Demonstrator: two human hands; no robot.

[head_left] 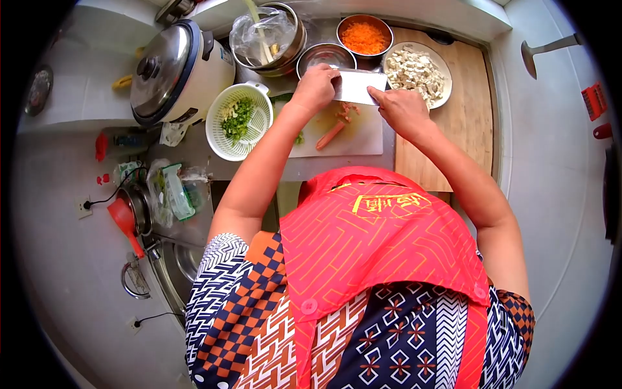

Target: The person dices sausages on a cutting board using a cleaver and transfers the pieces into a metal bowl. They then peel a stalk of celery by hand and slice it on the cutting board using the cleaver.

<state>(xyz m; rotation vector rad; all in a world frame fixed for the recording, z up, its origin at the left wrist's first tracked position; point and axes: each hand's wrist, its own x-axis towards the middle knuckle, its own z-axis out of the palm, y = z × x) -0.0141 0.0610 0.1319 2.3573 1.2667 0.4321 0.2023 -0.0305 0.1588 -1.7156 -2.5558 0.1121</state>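
In the head view, my left hand [315, 88] has its grip closed on the left end of the blade [359, 87]. My right hand [403, 111] lays a finger on the blade's right end; its other fingers are hidden, so I cannot tell how that grip stands. The blade's long axis runs nearly left to right, over the far part of the white board [372, 139]; I cannot see where its handle points. Nearer me on the board lies the sausage [331, 136], its long axis slanting away and rightward, with cut bits [348, 111] at its far end. The plate [442, 97] of pale cubes [414, 70] sits beyond my right hand.
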